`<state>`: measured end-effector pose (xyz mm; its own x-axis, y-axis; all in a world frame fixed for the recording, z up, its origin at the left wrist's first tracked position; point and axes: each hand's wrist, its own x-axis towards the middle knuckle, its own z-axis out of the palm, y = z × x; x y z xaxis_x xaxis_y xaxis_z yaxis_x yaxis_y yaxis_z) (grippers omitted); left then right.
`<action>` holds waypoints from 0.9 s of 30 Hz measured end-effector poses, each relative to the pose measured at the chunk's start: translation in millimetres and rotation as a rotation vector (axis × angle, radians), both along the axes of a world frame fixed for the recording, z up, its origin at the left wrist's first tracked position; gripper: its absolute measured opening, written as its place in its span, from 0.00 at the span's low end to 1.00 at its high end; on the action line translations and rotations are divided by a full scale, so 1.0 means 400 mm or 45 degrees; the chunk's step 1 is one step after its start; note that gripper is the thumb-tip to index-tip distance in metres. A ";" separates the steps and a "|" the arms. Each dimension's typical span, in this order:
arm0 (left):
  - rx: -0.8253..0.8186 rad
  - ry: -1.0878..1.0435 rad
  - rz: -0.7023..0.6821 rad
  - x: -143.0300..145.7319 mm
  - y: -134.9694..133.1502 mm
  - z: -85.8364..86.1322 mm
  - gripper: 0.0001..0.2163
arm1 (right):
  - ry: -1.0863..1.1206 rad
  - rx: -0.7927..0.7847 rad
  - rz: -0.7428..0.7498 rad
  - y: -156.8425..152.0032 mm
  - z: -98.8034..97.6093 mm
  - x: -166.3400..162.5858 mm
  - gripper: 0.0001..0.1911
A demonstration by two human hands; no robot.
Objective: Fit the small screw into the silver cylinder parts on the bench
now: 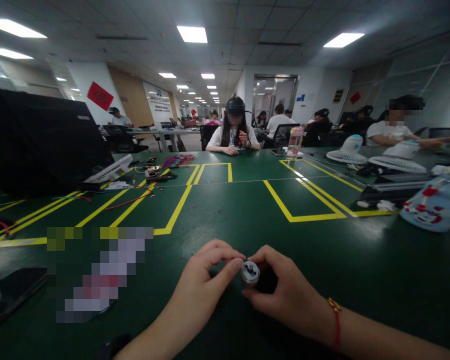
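Motor [250, 272]: small silver cylinder, round end face w/ centre hub turned toward cam. It's at bottom centre of frame, pinched btwn both hands low over the green tabletop [247, 220]. Can't tell if it actually touches the top, since the palm shadow hides the underside.

Left hand [206, 280]: thumb + index tip on the motor's left rim, other fingers curled under. Grip narrow, closed on the can. Right hand [285, 295]: fingers wrap the right side and back of the motor, grip closed on it too. Red string bracelet [335, 325] on the right wrist, lower right.

Surroundings:
- Yellow tape lines [176, 212] box off areas across mid frame.
- Black screen [41, 140] fills upper left. Red wires [129, 201] + small loose parts lie on the tabletop just right of it.
- Dark phone [11, 290] at the lower left edge, well apart from the hands.
- Two white fans [360, 152] at mid right, and a light-blue item w/ red marks [435, 207] at the right edge.
- Pink bottle [295, 142] upper centre-right, near the far edge of the tabletop.
- Person [234, 132] seated opposite at upper centre, hands up at the far edge. Second person [393, 127] at upper right, more ppl at desks behind.
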<state>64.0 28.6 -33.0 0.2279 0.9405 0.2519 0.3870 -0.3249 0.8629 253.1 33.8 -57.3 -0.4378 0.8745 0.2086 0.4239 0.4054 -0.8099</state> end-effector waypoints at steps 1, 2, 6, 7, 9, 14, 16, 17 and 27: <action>-0.003 0.015 -0.030 0.001 -0.001 -0.001 0.06 | -0.002 0.007 0.004 0.000 -0.001 0.000 0.14; -0.006 0.027 -0.051 0.003 -0.003 -0.001 0.06 | -0.004 0.010 0.007 0.000 -0.002 0.000 0.14; 0.023 0.034 -0.020 0.014 -0.009 -0.005 0.06 | -0.011 0.005 0.000 0.001 -0.006 -0.002 0.14; 0.029 0.032 -0.007 0.016 -0.010 -0.005 0.06 | -0.012 0.005 -0.001 0.001 -0.006 -0.002 0.14; 0.030 0.032 -0.004 0.018 -0.011 -0.006 0.05 | -0.011 0.007 0.006 0.002 -0.004 -0.003 0.14; 0.052 -0.004 0.021 0.015 -0.011 -0.003 0.06 | -0.020 0.004 0.022 0.001 0.003 -0.005 0.13; 0.063 -0.016 0.083 0.009 -0.008 -0.002 0.07 | -0.034 0.024 0.012 0.000 0.005 -0.005 0.13; 0.065 -0.016 0.113 0.005 -0.005 -0.003 0.07 | -0.042 0.045 -0.008 -0.001 0.006 -0.004 0.12; 0.066 0.571 0.018 -0.007 0.014 -0.046 0.05 | -0.078 0.205 -0.030 -0.003 0.014 0.008 0.14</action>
